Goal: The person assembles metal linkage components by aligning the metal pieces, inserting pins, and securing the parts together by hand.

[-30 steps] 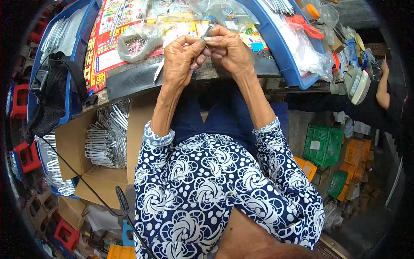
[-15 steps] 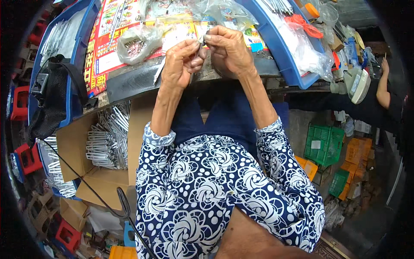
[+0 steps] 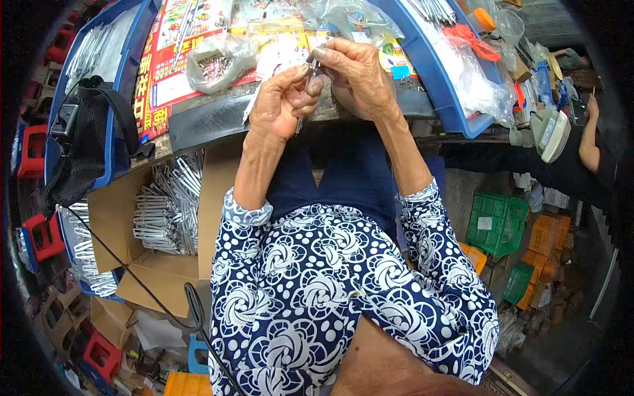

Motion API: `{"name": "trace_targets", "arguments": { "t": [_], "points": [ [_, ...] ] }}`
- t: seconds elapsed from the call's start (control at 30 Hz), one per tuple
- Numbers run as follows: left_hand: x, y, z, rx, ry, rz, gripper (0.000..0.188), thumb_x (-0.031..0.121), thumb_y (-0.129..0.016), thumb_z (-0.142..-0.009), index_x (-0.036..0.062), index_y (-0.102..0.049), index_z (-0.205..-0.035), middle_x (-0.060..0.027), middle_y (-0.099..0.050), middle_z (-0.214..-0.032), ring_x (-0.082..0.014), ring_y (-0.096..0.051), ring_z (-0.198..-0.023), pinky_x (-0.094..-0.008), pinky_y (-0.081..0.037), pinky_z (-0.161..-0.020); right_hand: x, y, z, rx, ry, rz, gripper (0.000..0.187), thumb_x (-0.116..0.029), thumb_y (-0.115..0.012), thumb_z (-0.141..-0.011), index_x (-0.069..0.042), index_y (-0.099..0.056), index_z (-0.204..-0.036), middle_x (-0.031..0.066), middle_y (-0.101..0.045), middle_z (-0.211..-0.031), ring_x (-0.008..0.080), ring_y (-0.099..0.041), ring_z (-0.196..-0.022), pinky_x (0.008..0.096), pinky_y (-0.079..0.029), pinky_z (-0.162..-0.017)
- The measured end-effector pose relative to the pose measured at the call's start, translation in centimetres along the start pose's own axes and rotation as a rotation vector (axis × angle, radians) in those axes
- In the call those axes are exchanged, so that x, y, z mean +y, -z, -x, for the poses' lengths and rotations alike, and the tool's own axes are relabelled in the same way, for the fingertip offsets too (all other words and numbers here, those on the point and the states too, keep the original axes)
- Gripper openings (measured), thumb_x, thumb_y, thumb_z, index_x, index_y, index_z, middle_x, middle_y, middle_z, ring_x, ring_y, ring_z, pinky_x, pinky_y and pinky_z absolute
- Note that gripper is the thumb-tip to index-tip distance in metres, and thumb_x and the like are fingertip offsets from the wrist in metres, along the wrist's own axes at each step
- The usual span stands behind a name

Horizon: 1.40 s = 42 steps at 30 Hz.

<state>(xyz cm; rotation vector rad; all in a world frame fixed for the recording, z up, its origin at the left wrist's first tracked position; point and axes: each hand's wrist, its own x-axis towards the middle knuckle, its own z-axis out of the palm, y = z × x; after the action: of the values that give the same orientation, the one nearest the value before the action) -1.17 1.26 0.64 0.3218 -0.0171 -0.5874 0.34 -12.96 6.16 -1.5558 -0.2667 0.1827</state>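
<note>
Two hands meet near a clear bag (image 3: 221,63), left hand (image 3: 281,104) and right hand (image 3: 361,74) pinching nearly closed on a small metal piece (image 3: 312,67) between them, fingertips mostly covering it (whether the thin strip (image 3: 299,125) below joins it, I can't tell). The thumb tips stand farther apart than half a second ago.

2 own hands (image 3: 282,102), 2 tbl trays (image 3: 426,61), 2 grn crates (image 3: 503,214).
</note>
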Motion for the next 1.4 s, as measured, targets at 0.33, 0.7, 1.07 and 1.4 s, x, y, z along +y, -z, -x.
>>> {"name": "trace_targets", "arguments": {
  "t": [0.33,0.7,1.07,1.4],
  "points": [
    [-0.4,0.0,0.2,-0.028,0.071,0.139,0.016,0.016,-0.048,-0.081,0.001,-0.048,-0.087,-0.0113,-0.046,-0.065,-0.0098,-0.031,-0.043,-0.0182,-0.026,-0.038,0.8,-0.2,-0.2,0.023,0.087,0.074,0.019,-0.017,-0.057,-0.077,-0.001,-0.057,-0.066,-0.0045,-0.044,-0.053,0.0011,-0.036,-0.047,0.0171,-0.026,-0.04],
    [-1.1,0.4,0.3,-0.031,0.052,0.145,0.015,0.016,-0.049,-0.08,0.0022,-0.048,-0.086,-0.0109,-0.046,-0.064,-0.0091,-0.031,-0.042,-0.0176,-0.026,-0.038,1.8,-0.4,-0.1,0.047,0.185,0.084,0.012,-0.008,-0.057,-0.077,0.003,-0.059,-0.076,-0.0056,-0.046,-0.058,-0.0008,-0.033,-0.045,0.0144,-0.023,-0.04],
    [-1.8,-0.5,1.3,0.088,-0.03,0.015,0.01,0.013,-0.051,-0.078,0.0046,-0.047,-0.08,-0.0091,-0.047,-0.062,-0.0071,-0.029,-0.038,-0.0178,-0.023,-0.035,1.2,-0.4,1.2,0.057,0.085,0.148,0.018,-0.014,-0.055,-0.076,0.001,-0.056,-0.067,-0.0035,-0.045,-0.053,0.0026,-0.038,-0.047,0.0188,-0.03,-0.041],
    [-3.2,-1.3,3.8,0.168,-0.124,-0.189,0.005,0.008,-0.05,-0.078,0.0037,-0.048,-0.079,-0.0095,-0.049,-0.057,-0.005,-0.028,-0.037,-0.0173,-0.019,-0.032,0.9,2.1,1.6,-0.336,-0.066,-0.015,0.019,-0.013,-0.053,-0.08,0.005,-0.056,-0.086,-0.0039,-0.04,-0.05,0.0011,-0.029,-0.039,0.0166,-0.019,-0.035]
  ]
}}
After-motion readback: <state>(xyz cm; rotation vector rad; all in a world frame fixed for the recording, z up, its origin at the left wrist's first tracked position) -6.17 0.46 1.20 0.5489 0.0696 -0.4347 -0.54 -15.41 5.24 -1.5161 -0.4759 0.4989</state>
